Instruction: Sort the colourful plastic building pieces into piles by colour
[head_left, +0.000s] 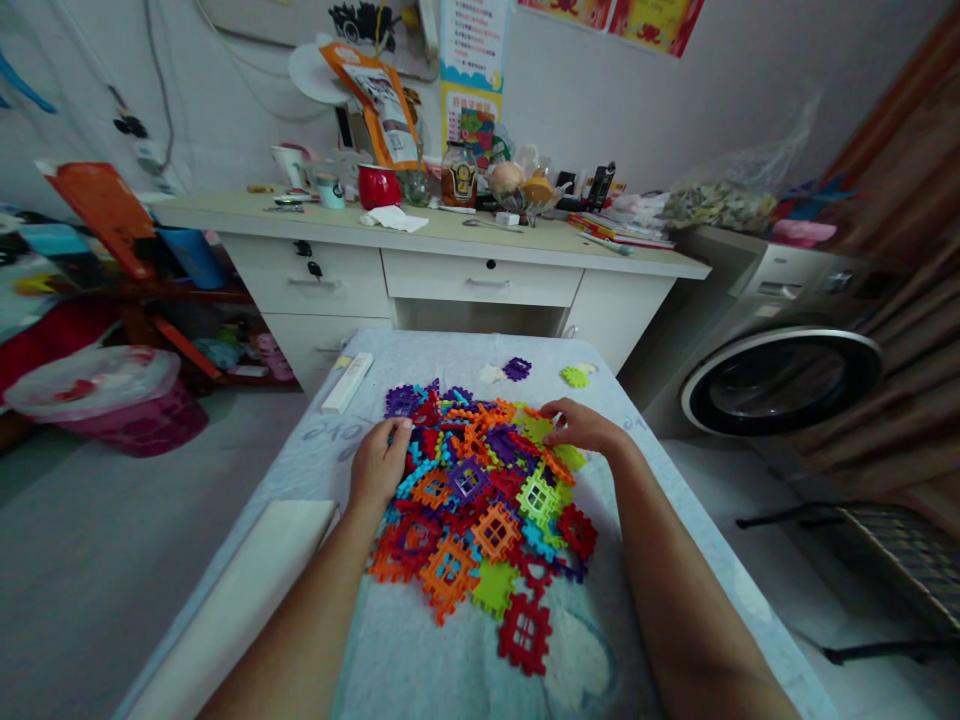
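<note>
A heap of plastic interlocking building tiles (469,480) in orange, red, purple, blue and lime green lies on the cloth-covered table. Many tiles have notched edges and window-like cut-outs. At the heap's left edge, my left hand (381,462) is closed, thumb against the curled fingers; what it holds, if anything, is hidden. My right hand (583,427) reaches over the heap's right side, fingers bent and apart, touching lime green and orange tiles. A red window tile (525,634) lies nearest me. Beyond the heap sit a purple tile (517,369) and a lime green tile (575,377).
A white narrow box (348,383) lies at the table's far left, and a long white object (247,590) along its left edge. Behind stands a white desk (450,235) with jars and a red cup (379,187). A washing machine (780,330) is at right, a pink bin (124,410) at left.
</note>
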